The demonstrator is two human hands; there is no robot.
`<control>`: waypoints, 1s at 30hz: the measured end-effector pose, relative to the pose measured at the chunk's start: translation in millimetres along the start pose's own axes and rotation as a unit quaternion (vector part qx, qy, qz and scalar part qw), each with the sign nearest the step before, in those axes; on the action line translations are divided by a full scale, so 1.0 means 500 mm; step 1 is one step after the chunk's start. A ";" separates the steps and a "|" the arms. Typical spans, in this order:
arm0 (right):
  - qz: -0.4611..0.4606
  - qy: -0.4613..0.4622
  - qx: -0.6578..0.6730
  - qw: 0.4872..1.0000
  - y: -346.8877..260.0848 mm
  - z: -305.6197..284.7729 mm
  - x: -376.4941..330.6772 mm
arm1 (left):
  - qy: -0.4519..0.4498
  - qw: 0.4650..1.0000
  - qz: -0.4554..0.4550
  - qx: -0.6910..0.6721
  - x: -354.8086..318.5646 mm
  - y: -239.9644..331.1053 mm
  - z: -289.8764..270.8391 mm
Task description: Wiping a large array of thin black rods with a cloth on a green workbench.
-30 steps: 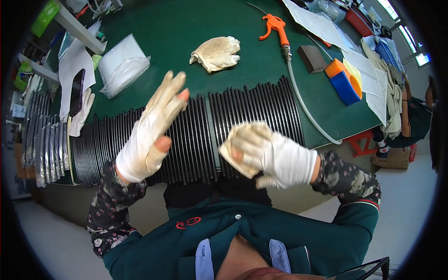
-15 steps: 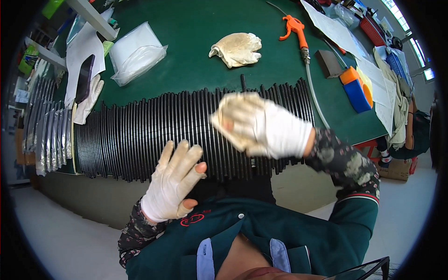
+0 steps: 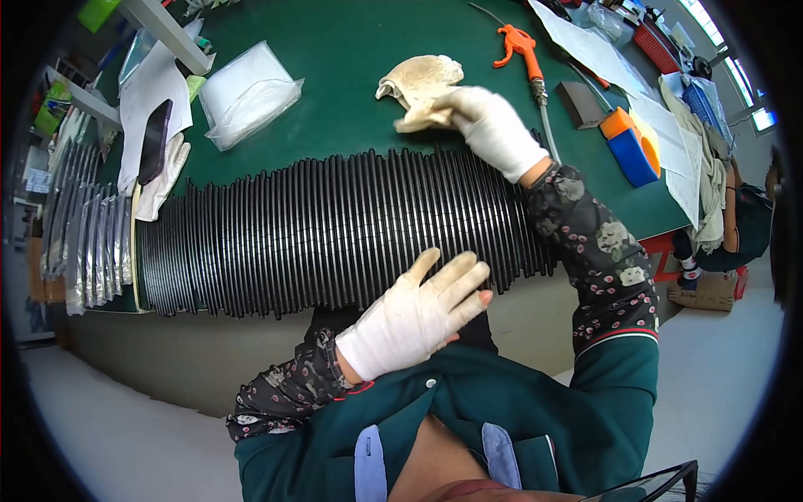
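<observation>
A wide row of thin black rods (image 3: 335,226) lies side by side across the green table. My left hand (image 3: 410,322), in a white glove with bare fingertips showing, is open with fingers spread at the near ends of the rods, right of the middle. My right hand (image 3: 498,134), also gloved, is beyond the far ends of the rods. Its fingers are closed on a crumpled off-white cloth (image 3: 422,117). That cloth overlaps a stained off-white work glove (image 3: 422,74) lying on the table, so the border between them is hard to make out.
An orange air blow gun (image 3: 520,52) with its hose, a grey block (image 3: 581,107) and a blue-and-orange piece (image 3: 634,151) lie to the right. Leftward are clear plastic bags (image 3: 251,96), a phone (image 3: 154,142), another glove (image 3: 165,176) and wrapped rods (image 3: 100,251). A person (image 3: 740,217) is at far right.
My right hand has moved from over the rods to the far side, beside the glove, with the cloth. My left hand has shifted right along the near edge. The rods' right end has moved slightly.
</observation>
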State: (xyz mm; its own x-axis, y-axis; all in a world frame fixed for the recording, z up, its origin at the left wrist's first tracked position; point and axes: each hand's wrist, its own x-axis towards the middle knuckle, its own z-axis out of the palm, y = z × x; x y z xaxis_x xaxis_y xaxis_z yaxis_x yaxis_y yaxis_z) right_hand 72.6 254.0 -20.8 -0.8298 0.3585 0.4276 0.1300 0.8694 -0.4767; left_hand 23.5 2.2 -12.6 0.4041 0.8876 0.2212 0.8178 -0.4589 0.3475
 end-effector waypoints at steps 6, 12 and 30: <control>-0.038 -0.054 -0.001 0.998 -0.006 0.007 -0.030 | 0.013 0.993 -0.110 0.041 0.022 -0.009 0.014; 0.032 0.006 0.099 0.995 -0.046 -0.076 -0.042 | 0.032 0.992 -0.116 0.047 0.020 -0.013 0.017; -0.097 0.064 -0.009 0.993 -0.140 -0.101 -0.169 | -0.016 0.998 0.034 0.059 0.180 -0.254 -0.032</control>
State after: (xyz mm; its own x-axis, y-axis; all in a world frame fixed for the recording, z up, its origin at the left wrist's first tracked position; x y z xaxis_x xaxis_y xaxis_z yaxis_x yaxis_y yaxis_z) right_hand 160.7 180.0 15.2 -0.7651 0.2222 0.6043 -0.0156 0.9319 -0.3625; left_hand -50.5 139.7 -22.4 0.4711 0.8568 0.2099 0.8300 -0.5111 0.2235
